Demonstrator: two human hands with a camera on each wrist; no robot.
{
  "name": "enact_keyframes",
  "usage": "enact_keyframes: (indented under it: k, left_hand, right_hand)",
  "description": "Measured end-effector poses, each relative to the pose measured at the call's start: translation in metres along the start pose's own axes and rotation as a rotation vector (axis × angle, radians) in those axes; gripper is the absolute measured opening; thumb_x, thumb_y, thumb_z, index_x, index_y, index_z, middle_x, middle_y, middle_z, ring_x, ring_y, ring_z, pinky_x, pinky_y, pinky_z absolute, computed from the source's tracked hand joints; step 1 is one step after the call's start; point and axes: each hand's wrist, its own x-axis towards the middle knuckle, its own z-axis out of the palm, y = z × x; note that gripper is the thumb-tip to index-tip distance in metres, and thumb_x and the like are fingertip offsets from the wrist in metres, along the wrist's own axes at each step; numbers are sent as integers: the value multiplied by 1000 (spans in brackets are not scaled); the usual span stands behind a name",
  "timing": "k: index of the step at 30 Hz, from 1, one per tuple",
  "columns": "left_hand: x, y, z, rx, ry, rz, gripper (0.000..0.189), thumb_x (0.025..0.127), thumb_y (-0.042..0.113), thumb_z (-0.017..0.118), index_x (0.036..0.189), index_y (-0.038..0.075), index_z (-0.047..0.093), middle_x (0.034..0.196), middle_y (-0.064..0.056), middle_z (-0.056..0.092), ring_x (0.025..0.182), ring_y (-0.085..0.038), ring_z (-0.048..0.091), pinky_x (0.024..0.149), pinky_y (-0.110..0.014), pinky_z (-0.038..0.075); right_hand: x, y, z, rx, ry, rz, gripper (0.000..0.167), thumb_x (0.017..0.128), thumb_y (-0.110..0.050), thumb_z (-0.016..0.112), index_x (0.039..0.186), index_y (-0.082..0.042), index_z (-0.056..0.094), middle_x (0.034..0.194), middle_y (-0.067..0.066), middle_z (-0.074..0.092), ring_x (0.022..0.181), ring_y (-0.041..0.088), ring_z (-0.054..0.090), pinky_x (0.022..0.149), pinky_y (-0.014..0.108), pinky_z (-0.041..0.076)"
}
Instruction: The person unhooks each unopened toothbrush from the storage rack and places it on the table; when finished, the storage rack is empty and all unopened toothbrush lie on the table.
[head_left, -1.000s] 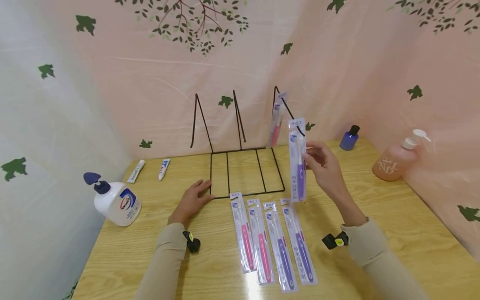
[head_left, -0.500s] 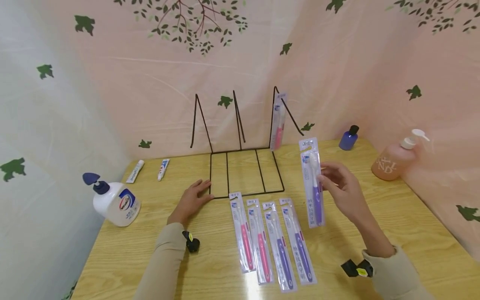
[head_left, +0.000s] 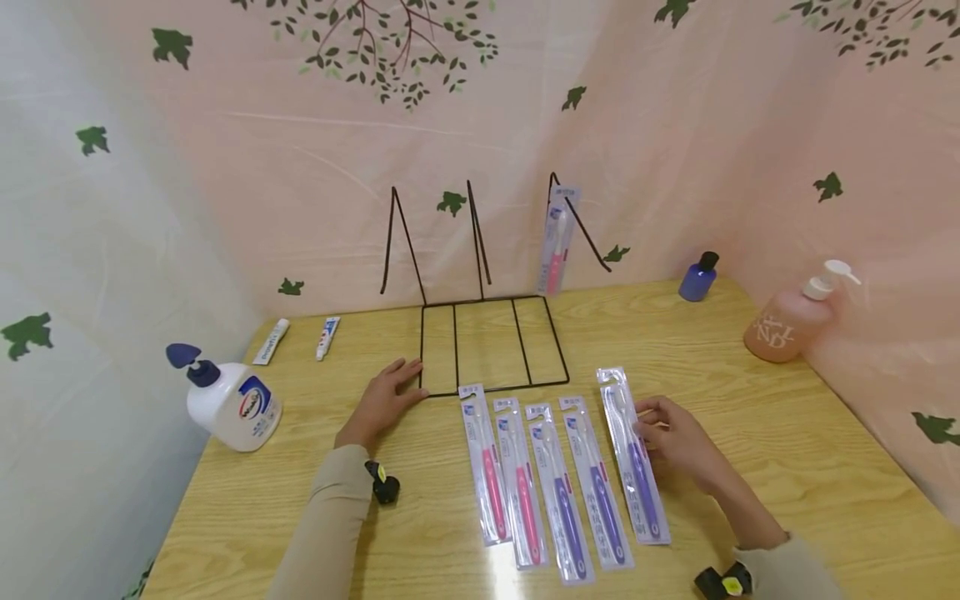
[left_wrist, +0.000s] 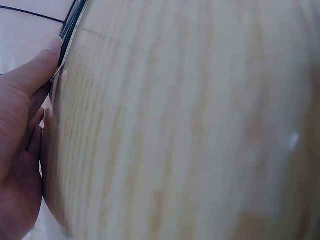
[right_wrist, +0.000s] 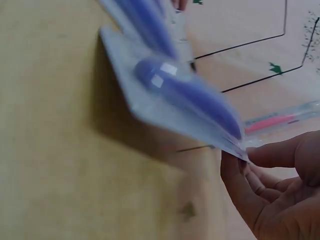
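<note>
My right hand (head_left: 681,443) pinches the right edge of a packaged purple toothbrush (head_left: 636,467) between thumb and fingers. In the right wrist view this pack (right_wrist: 190,97) is tilted, with a shadow on the table under it. To its left lie two packs with pink toothbrushes (head_left: 491,492) and two with purple toothbrushes (head_left: 606,512), side by side. One pink toothbrush pack (head_left: 557,250) hangs on the right hook of the black wire rack (head_left: 455,346). My left hand (head_left: 381,407) rests at the rack's front left corner, its fingers relaxed; the left wrist view shows the thumb against the black wire.
At the left stand a white pump bottle (head_left: 236,408) and two small toothpaste tubes (head_left: 327,339). A blue bottle (head_left: 697,279) and an orange pump bottle (head_left: 787,321) stand at the back right. Printed cloth (head_left: 300,208) hangs behind the wooden table (head_left: 420,517).
My right hand has taken the purple toothbrush pack off the right hook and lowered it toward the table beside the row. The left hand stays put. The hanging pink pack has swung slightly.
</note>
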Motion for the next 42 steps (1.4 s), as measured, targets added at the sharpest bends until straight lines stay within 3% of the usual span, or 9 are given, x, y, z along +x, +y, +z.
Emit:
enact_keyframes:
  k: [7,17,25,29,33,38,42]
  left_hand:
    - [0,-1,0,-8,0,7,61,92,33,64,145,13,43,153,-11,35,144,-37,23,115,-58,22]
    - [-2,1,-1,-4,-23,-14,63,93,35,62,147,14,39,156,-14,28,144,-38,21,115,-59,20]
    - [-2,1,-1,-10,-17,-18,63,93,37,62,148,15,39,156,-13,28,145,-38,21,115,-59,20]
    - [-1,-1,0,-11,-19,-16,63,93,37,61,148,16,39,157,-12,28,145,-37,20,115,-59,20]
    - [-1,-1,0,-5,-16,-10,63,93,37,62,147,15,39,156,-13,29,144,-38,21,115,-59,20]
    - [-2,-1,0,-1,-14,-6,63,92,36,62,147,15,39,156,-12,30,144,-38,21,114,-59,20]
    - [-1,-2,1,-2,-12,-10,63,93,37,62,147,16,40,156,-11,30,145,-37,21,115,-59,20]
  right_hand:
    - [-3,8,13,-102,6,117,33,95,-5,53,123,12,48,98,17,61,81,18,60,66,29,53]
    - [-6,2,14,-285,49,105,29,93,-9,57,115,10,55,92,14,62,74,17,58,59,29,50]
    - [-5,-8,6,-391,0,154,24,96,-16,56,108,4,60,89,10,62,73,17,58,61,29,50]
    - [2,-22,-3,-471,4,85,26,97,-21,55,107,3,61,89,11,63,72,18,56,59,28,47]
    - [21,-44,-13,-495,55,-41,34,98,-25,55,116,3,58,101,19,64,82,25,62,62,32,51]
    - [55,-68,-23,-434,155,-168,42,100,-31,51,128,1,53,115,22,59,106,38,58,80,47,53]
    - [89,-81,-23,-321,219,-226,46,100,-35,49,133,-2,49,119,20,57,114,39,54,90,53,48]
